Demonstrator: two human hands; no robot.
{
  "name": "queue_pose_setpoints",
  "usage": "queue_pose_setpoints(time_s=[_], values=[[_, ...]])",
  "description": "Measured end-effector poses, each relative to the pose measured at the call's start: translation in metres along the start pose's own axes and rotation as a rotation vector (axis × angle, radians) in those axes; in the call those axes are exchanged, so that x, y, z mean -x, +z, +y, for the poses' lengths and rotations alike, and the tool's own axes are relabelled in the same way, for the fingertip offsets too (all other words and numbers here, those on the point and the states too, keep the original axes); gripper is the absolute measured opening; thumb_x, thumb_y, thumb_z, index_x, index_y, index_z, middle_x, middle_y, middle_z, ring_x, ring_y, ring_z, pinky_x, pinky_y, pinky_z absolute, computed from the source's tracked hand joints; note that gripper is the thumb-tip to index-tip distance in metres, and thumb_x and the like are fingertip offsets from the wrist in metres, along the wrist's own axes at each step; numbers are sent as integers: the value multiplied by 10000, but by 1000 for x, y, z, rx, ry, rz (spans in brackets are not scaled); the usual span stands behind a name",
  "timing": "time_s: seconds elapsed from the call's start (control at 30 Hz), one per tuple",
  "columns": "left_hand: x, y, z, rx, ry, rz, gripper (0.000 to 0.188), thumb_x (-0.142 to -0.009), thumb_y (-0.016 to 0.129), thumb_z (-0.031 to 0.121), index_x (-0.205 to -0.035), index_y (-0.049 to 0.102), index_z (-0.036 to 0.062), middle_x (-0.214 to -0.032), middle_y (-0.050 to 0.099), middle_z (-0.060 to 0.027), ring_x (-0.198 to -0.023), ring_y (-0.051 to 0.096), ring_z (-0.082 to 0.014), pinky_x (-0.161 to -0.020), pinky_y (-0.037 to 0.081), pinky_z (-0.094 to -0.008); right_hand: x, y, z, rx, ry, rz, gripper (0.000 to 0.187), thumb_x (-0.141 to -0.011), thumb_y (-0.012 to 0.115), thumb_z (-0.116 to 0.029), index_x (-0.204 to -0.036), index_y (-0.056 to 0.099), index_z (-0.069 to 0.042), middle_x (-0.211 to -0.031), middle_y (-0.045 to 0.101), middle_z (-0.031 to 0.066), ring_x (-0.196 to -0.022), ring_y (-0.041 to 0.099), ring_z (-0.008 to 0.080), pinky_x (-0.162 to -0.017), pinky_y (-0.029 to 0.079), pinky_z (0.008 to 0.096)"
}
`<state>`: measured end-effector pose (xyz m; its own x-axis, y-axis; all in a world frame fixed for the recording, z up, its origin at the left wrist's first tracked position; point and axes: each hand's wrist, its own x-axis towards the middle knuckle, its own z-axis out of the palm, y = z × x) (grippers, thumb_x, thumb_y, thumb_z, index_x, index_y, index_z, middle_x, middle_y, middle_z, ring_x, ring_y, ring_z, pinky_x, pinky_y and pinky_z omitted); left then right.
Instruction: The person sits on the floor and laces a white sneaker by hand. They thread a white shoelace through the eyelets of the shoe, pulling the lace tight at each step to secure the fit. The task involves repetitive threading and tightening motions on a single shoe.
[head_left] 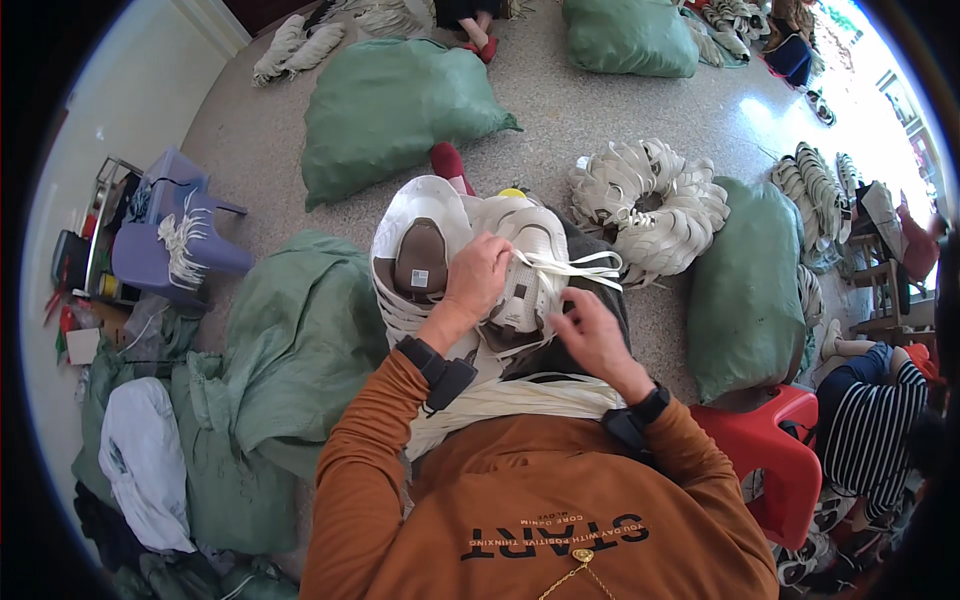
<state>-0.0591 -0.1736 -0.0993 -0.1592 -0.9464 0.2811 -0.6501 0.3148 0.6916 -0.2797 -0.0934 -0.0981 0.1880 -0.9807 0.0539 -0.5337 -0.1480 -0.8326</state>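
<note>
A cream and grey shoe upper (518, 305) lies across my lap, with a flat cream shoelace (567, 266) looped over its top and trailing to the right. My left hand (480, 277) rests on the upper's left side, its fingertips pinched at the lace. Close to the upper's right edge is my right hand (597, 335), thumb and forefinger apart, with nothing visible between them. Left of the upper sits a stack of pale uppers (386, 225) with a brown lining piece (420, 258) showing. A bundle of cream laces (520, 405) lies over my lap.
A ring of strung pale uppers (655, 205) lies on the speckled floor beside a green sack (745, 290). Another green sack (395, 115) lies ahead. A purple stool (170, 250) stands left, a red stool (765, 440) right. A person in stripes (865, 425) sits far right.
</note>
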Motion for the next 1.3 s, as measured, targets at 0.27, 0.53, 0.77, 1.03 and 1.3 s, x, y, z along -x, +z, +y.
queue_pose_setpoints(time_s=[0.27,0.53,0.77,1.03,1.3], values=[[5,14,0,-231,100,-80,78,-898,636,111,-907,658,37,-983,651,-129,-959,623,-367,-823,511,-440,1,11,-7,267,-93,-14,530,-850,751,-287,-1220,520,13,-1123,583,255,-934,644,453,-774,536,503],[26,4,12,-244,135,-108,349,-859,638,77,-1181,560,-30,-1086,628,-196,-1056,573,-388,-916,484,-447,-30,9,-37,261,-484,107,282,-877,641,-100,-1137,599,-2,-1054,591,166,-980,588,369,-830,498,439],[15,23,11,-572,152,-184,226,-849,628,76,-1056,625,-15,-1042,639,-179,-1033,618,-348,-857,544,-442,-40,32,-16,602,-510,-37,169,-812,592,-71,-975,594,-27,-962,563,129,-939,554,316,-816,469,413],[2,-5,-2,-239,104,-233,155,-876,585,85,-923,697,-12,-934,672,-230,-907,663,-403,-823,527,-470,-54,43,-15,548,-413,0,114,-875,580,-120,-944,597,-30,-911,625,146,-890,619,346,-812,489,455],[0,-17,-11,184,-139,-320,172,-862,657,128,-970,726,14,-823,732,-150,-755,710,-269,-722,553,-362,-69,39,-21,497,-403,-63,165,-892,587,-184,-796,608,-52,-727,643,170,-678,645,378,-645,501,488]])
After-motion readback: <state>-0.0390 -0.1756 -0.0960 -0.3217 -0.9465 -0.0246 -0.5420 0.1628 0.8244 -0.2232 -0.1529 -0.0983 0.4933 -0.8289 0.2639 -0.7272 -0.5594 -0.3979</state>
